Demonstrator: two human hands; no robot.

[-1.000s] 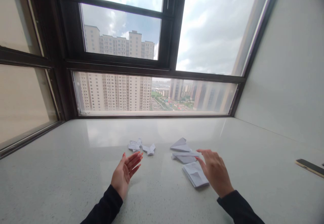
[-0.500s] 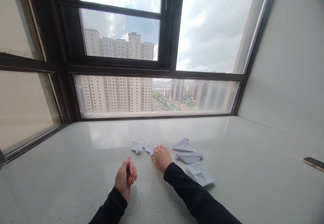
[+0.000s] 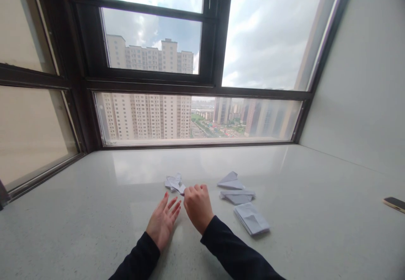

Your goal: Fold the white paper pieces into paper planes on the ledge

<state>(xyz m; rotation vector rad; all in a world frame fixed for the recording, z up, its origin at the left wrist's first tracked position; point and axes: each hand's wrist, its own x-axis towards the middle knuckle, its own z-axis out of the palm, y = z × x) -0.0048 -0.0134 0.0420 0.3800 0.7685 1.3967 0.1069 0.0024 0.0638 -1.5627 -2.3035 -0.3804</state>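
Between the fingertips of my right hand [image 3: 198,207] is a small folded white paper piece [image 3: 179,186], held a little above the sill. It overlaps, in view, another folded paper piece [image 3: 168,183] lying behind it, and whether they touch I cannot tell. My left hand [image 3: 163,222] is just to the left and nearer, palm turned up and inward, fingers spread, holding nothing. To the right of my right hand lie a paper plane [image 3: 230,181], a second folded paper [image 3: 237,197] and a folded paper stack [image 3: 252,219].
The white speckled sill [image 3: 79,216] runs up to a dark window frame [image 3: 202,146]. A dark flat object with a light edge, like a phone [image 3: 394,204], lies at the far right. A pale wall [image 3: 357,103] bounds the right side.
My right hand has lifted the small paper piece and moved slightly left and nearer. My left hand has opened from a loose curl, its fingers now spread toward the paper.
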